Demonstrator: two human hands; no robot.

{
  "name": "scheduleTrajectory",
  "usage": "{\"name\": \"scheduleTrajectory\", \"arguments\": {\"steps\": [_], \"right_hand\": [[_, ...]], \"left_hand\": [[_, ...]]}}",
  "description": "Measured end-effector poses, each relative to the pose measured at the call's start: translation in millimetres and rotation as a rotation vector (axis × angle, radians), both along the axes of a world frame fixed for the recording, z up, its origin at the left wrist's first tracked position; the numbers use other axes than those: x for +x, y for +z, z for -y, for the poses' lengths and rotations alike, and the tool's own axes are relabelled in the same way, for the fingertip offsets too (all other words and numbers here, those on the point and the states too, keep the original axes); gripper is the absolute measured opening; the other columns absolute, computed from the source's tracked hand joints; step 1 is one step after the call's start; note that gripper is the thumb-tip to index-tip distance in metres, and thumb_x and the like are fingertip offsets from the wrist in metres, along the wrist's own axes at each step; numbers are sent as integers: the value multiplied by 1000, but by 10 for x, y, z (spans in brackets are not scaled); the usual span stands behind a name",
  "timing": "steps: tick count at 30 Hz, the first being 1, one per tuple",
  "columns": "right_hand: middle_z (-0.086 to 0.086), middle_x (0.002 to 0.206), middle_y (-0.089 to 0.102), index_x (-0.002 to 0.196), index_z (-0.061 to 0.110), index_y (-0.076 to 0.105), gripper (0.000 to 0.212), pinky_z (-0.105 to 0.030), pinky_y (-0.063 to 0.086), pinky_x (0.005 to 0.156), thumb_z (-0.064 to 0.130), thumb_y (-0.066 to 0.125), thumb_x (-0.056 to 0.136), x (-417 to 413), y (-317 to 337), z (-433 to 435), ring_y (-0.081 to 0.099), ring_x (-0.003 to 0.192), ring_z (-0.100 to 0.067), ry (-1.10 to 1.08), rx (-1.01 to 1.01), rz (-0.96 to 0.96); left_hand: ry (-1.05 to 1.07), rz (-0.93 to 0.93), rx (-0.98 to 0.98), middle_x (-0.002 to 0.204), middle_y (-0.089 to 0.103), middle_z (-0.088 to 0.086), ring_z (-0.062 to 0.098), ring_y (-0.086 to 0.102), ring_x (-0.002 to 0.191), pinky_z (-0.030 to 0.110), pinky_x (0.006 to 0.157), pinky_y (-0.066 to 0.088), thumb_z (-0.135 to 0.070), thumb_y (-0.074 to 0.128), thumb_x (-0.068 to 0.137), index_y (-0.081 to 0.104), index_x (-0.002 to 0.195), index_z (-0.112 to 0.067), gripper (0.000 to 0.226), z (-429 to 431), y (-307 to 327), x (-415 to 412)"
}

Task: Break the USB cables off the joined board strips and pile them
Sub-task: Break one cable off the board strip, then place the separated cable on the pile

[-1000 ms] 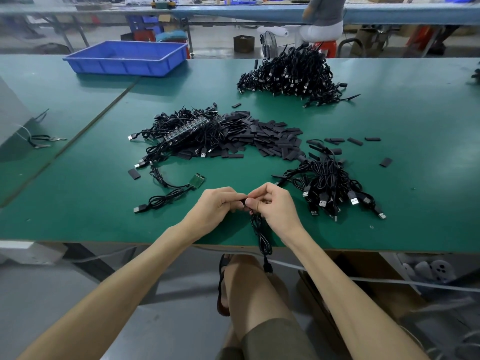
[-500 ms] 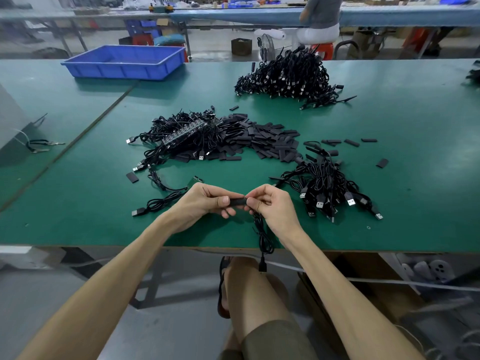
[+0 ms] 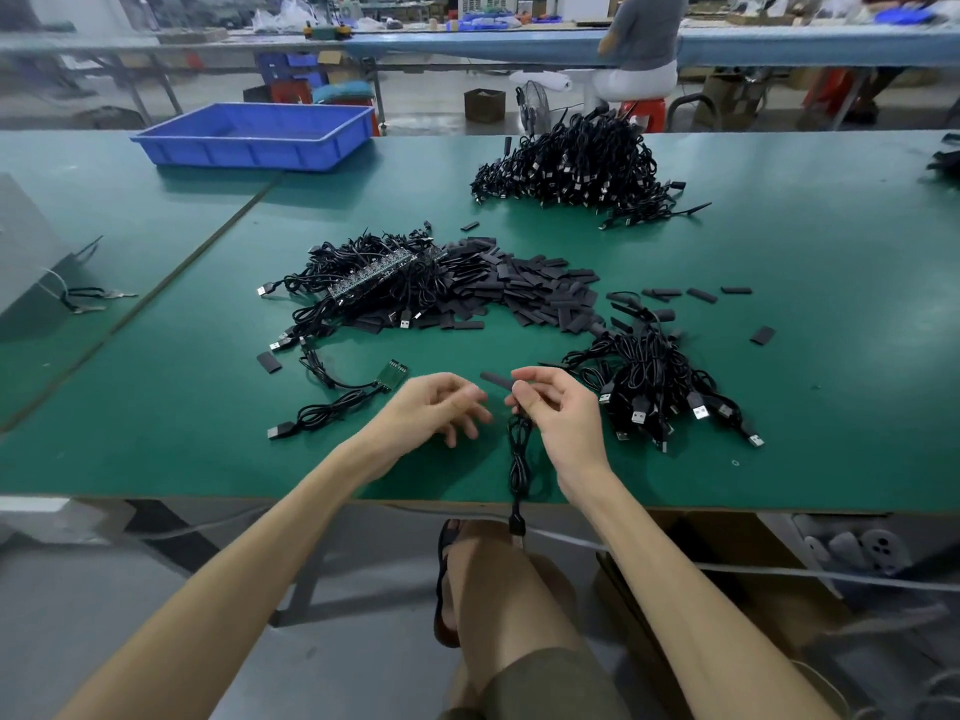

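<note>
Pinches USB cable (image 3: 519,457) near its black-sleeved end with right hand (image 3: 563,413); lets the rest dangle over front edge of table (image 3: 831,252). Holds nothing in left hand (image 3: 431,407), blurred, loosely spread, just beside cable. Sits close to loose cable pile (image 3: 654,387) on right; faces joined board strip (image 3: 382,278) in tangled heap further back, bigger pile (image 3: 576,163) beyond.

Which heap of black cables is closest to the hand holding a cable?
The small heap with silver plugs, just beside the right hand. The middle heap lies further back left; the biggest heap sits far back.
</note>
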State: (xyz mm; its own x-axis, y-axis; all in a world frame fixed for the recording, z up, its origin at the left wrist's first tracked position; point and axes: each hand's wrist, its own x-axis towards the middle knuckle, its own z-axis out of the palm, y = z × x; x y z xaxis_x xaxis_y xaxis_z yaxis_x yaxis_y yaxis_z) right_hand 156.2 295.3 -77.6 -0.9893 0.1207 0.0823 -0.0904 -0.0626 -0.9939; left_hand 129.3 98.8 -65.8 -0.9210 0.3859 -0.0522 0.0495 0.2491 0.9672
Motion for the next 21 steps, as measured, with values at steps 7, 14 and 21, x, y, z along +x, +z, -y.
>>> {"name": "scheduleTrajectory", "arguments": {"steps": [7, 14, 21], "right_hand": [[1, 89, 78, 104, 13, 72, 9, -20, 56, 78, 11, 71, 96, -13, -12, -13, 74, 85, -12, -49, -48, 5], [-10, 82, 66, 102, 2, 64, 25, -39, 55, 61, 21, 49, 109, 9, 28, 25, 61, 71, -26, -63, -177, 36], [11, 61, 68, 85, 10, 63, 27, -14, 43, 53, 16, 48, 107, -12, 94, 54, 56, 55, -1, -101, 95, 102]], "left_hand": [[-274, -5, -314, 70, 74, 4, 23, 66, 56, 25, 49, 50, -37, 68, 94, 63, 92, -5, 32, -370, 146, 161], [-287, 108, 74, 85, 66, 20, 25, 63, 70, 31, 67, 56, -25, 63, 100, 62, 102, 12, 37, -471, 551, 46], [-186, -36, -1, 87, 71, 22, 23, 71, 73, 32, 70, 61, -22, 61, 101, 63, 108, 4, 27, -1283, 850, -265]]}}
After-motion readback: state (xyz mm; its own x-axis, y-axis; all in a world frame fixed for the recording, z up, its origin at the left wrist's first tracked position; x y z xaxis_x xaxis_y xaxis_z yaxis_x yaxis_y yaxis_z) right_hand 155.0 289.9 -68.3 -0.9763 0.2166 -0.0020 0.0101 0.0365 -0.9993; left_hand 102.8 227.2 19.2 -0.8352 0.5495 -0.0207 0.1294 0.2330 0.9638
